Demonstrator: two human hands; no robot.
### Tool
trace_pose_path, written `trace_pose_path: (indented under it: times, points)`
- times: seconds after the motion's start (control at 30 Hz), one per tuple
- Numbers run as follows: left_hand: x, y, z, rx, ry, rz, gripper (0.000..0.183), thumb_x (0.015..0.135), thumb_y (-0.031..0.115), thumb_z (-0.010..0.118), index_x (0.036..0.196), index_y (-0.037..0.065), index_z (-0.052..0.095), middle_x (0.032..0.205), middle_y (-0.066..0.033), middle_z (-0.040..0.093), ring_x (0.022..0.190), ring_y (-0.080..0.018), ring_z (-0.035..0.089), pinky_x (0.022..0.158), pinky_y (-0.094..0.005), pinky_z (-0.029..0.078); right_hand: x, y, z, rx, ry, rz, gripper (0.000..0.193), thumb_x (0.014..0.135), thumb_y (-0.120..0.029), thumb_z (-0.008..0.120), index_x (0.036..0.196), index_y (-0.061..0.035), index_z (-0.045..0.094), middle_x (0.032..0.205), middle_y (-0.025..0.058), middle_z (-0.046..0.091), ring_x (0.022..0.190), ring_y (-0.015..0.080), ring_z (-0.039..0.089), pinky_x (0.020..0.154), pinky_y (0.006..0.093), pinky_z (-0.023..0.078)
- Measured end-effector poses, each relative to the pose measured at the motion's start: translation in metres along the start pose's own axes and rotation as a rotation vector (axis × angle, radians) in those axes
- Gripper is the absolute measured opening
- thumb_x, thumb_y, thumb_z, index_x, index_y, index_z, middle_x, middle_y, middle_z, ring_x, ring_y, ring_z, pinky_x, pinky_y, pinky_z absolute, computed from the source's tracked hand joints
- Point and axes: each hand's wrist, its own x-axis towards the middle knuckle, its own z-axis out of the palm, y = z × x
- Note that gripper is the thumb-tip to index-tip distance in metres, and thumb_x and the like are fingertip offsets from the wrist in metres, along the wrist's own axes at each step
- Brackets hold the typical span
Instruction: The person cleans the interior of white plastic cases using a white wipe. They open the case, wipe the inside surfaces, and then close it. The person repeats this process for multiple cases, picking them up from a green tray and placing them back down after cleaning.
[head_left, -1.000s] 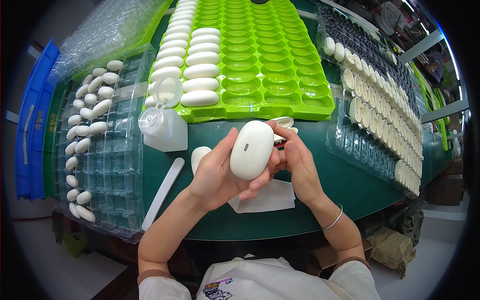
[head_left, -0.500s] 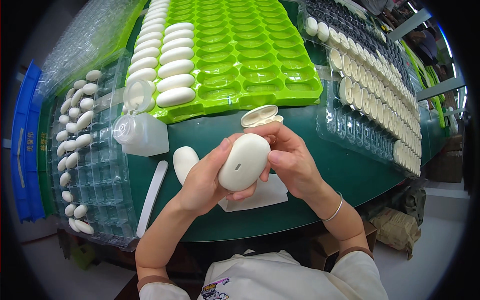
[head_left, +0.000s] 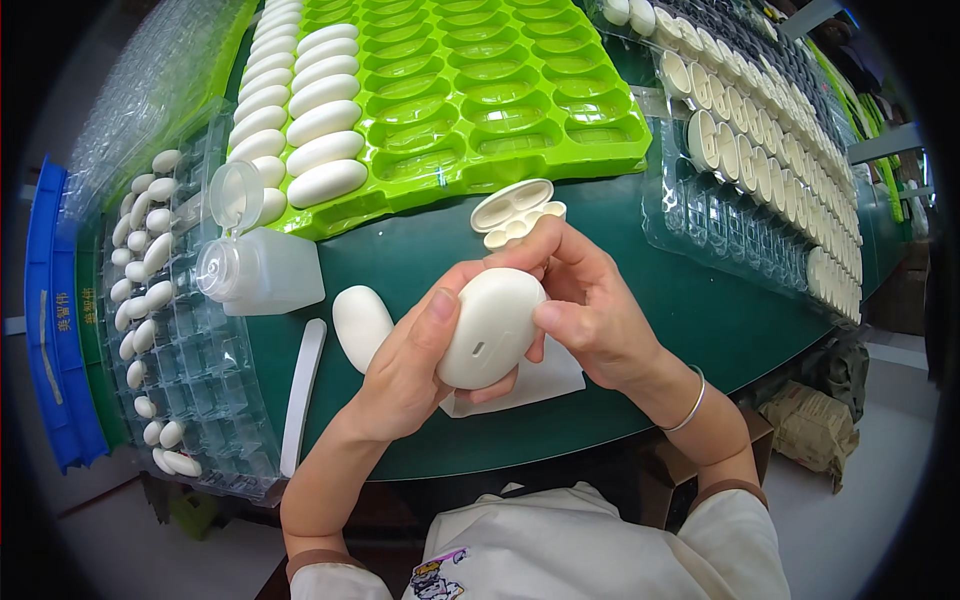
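A white, rounded earbud charging case [head_left: 490, 328] with a small slot in its side is held up in front of me, above the table. My left hand [head_left: 415, 345] is closed around its left and lower side, thumb along the edge. My right hand [head_left: 590, 305] has thumb and forefinger bent together at the case's right edge; what lies between those fingertips is hidden. Under the hands lies a white sheet [head_left: 540, 385], partly covered. Another closed white case [head_left: 361, 328] rests beside my left hand. Just beyond my right hand stands an opened case [head_left: 513, 212] with hollows inside.
A lidded translucent bottle [head_left: 270, 272] and a flat white strip [head_left: 303, 398] are at left. Behind them is a clear tray [head_left: 215, 350] of small white pieces. A green tray [head_left: 480, 175] holds rows of white cases; at right, clear trays [head_left: 720, 245] hold case shells.
The whole view has shifted slightly, so the tabletop things sit further left. The case has turned a little in my hands, and my right fingers have moved slightly along its edge.
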Motion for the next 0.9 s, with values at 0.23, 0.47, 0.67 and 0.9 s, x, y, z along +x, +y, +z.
trace_pose_path:
  times: [0.23,0.47,0.67,0.9]
  points:
    - [-0.0009,-0.0008,0.0003,0.083,0.024,0.022,0.06,0.09,0.05,0.025,0.125,0.002,0.032,0.091,-0.0128,0.051,0.062,-0.0131,0.047,0.047,-0.0209,0.037,-0.0011,-0.0001,-0.001,-0.009,-0.016,-0.02,0.026,0.074,-0.009,0.056,0.098,-0.0005,0.05,0.084,0.0055,0.051,0.074,0.0084,0.048,0.058,0.0209,0.047]
    - [0.0006,-0.0012,-0.0014,0.067,0.02,0.018,0.062,0.089,0.05,0.025,0.124,-0.001,0.033,0.099,-0.0134,0.051,0.072,-0.0168,0.055,0.043,-0.0215,0.038,-0.0011,0.0002,0.0002,-0.001,0.017,-0.023,0.023,0.076,-0.01,0.053,0.096,0.0004,0.051,0.088,0.0078,0.055,0.066,0.0082,0.05,0.062,0.0224,0.047]
    - [0.0003,0.0007,0.0004,-0.052,0.004,-0.014,0.053,0.092,0.045,0.022,0.123,0.004,0.034,0.084,-0.0126,0.051,0.053,-0.0118,0.041,0.046,-0.0212,0.034,-0.0015,0.0001,0.0006,0.012,0.013,0.0,0.027,0.076,-0.01,0.053,0.101,0.0008,0.051,0.088,0.0084,0.055,0.064,0.0081,0.051,0.062,0.023,0.046]
    - [0.0002,0.0011,0.0009,-0.041,0.009,-0.012,0.054,0.092,0.046,0.022,0.122,0.003,0.034,0.084,-0.0127,0.051,0.053,-0.0118,0.041,0.045,-0.0211,0.034,-0.001,0.0038,0.0033,-0.023,0.022,-0.065,0.029,0.076,-0.01,0.052,0.102,0.0008,0.05,0.088,0.0084,0.055,0.061,0.0086,0.05,0.063,0.0231,0.046]
